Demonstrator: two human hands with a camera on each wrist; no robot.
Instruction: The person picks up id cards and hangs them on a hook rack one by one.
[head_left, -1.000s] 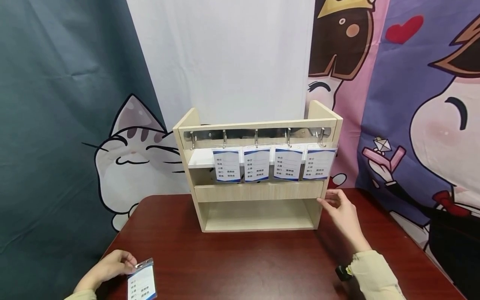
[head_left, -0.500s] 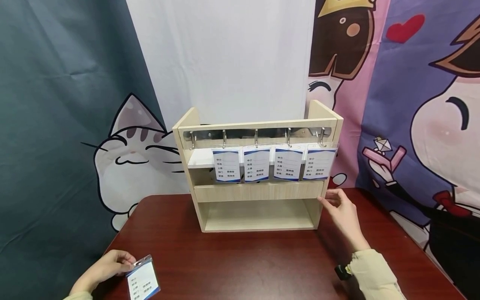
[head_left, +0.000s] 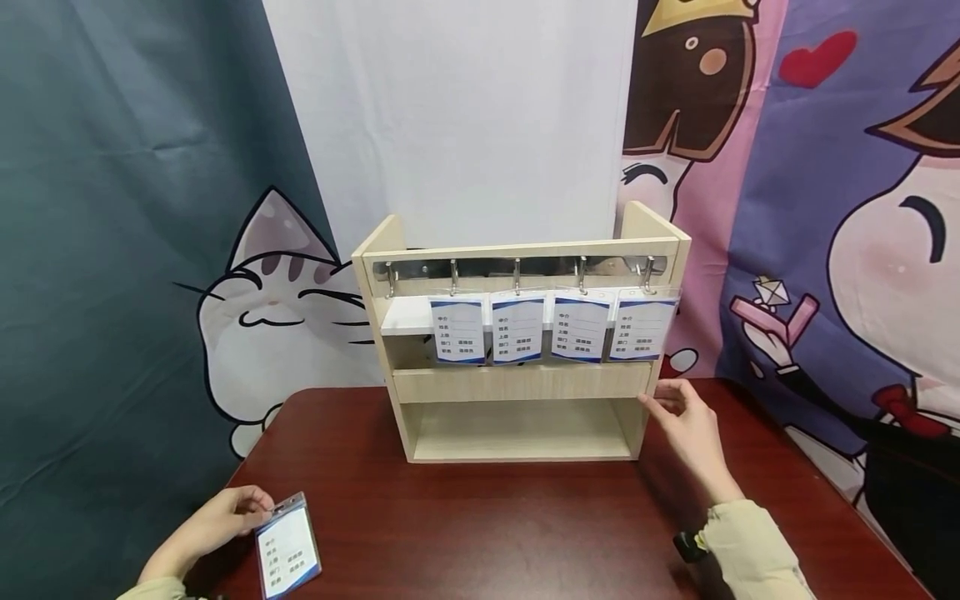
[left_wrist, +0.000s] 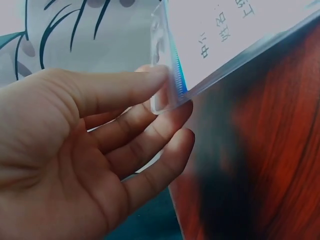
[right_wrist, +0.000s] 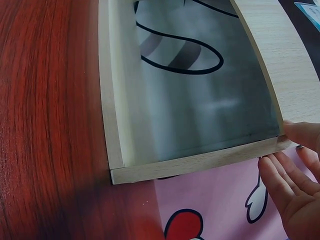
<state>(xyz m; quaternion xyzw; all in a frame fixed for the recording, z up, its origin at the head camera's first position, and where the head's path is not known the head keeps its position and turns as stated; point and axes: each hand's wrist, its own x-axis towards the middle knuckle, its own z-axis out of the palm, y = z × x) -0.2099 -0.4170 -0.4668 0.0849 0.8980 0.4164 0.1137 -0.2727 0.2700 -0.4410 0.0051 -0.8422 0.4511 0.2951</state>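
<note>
My left hand (head_left: 212, 527) pinches a clear plastic badge holder (head_left: 290, 552) by its slotted top edge, low over the table's left side. A white card with blue corners and printed text sits inside it. In the left wrist view, the thumb (left_wrist: 132, 86) lies on the near face, with fingers behind the corner. My right hand (head_left: 688, 429) grips the right side panel of a pale wooden rack (head_left: 517, 385), thumb at the front edge and fingers along the outer side. Several similar badges (head_left: 517, 331) hang from the rack's metal hooks; the leftmost hook (head_left: 391, 279) holds none.
The rack stands upright toward the back of a dark red wooden table (head_left: 487, 533). Its white inner shelf (head_left: 408, 315) shows behind the hooks. A cartoon-printed curtain (head_left: 480, 125) hangs behind the table.
My left hand has risen slightly with the badge, which tilted and shows more of its lower end. The right hand keeps its place on the rack; the head view has shifted slightly.
</note>
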